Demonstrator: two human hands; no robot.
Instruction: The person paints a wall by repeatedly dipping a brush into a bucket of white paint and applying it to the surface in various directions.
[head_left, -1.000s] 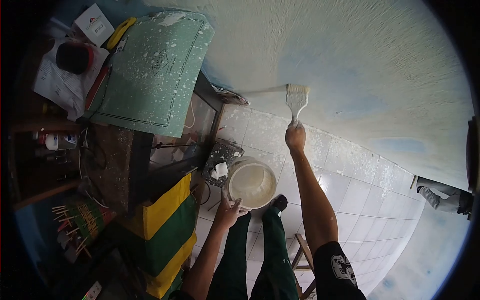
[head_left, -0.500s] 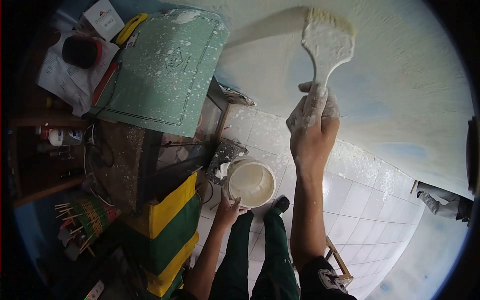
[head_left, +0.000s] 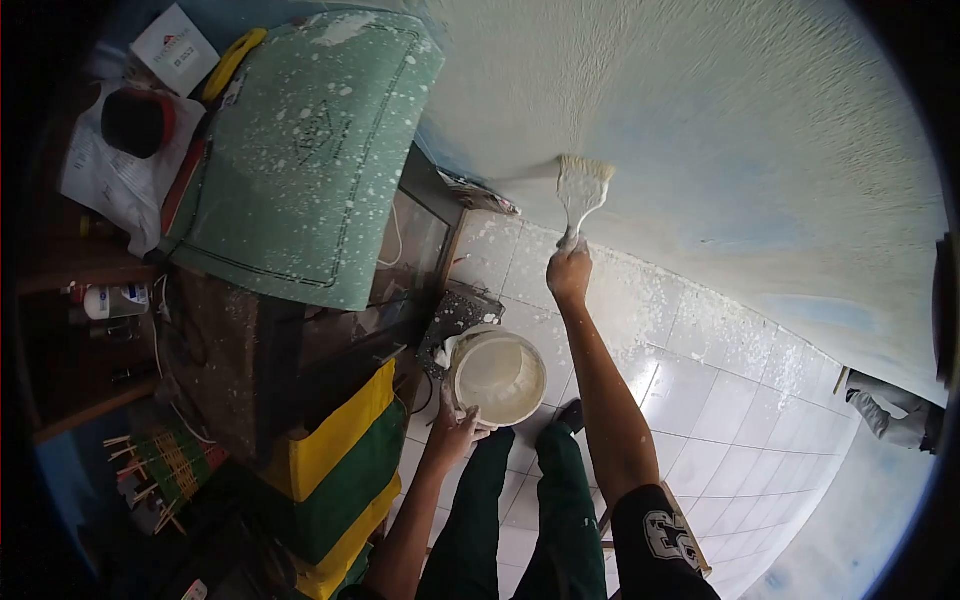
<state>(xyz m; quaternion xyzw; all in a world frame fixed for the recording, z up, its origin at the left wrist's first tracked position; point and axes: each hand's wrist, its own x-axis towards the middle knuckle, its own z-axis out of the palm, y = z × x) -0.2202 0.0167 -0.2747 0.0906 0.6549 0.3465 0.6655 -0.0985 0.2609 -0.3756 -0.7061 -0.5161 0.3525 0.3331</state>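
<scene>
Clutching the brush (head_left: 585, 185), the closed right hand (head_left: 570, 272) is at one o'clock from the bucket (head_left: 543, 372) that the left hand (head_left: 455, 436) clasps.

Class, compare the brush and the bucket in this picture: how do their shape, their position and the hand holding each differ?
The brush is flat with a slim handle; the bucket is round and open.
The brush is raised at the wall in the right hand; the bucket is lower, in the left.
Both look whitish.
</scene>
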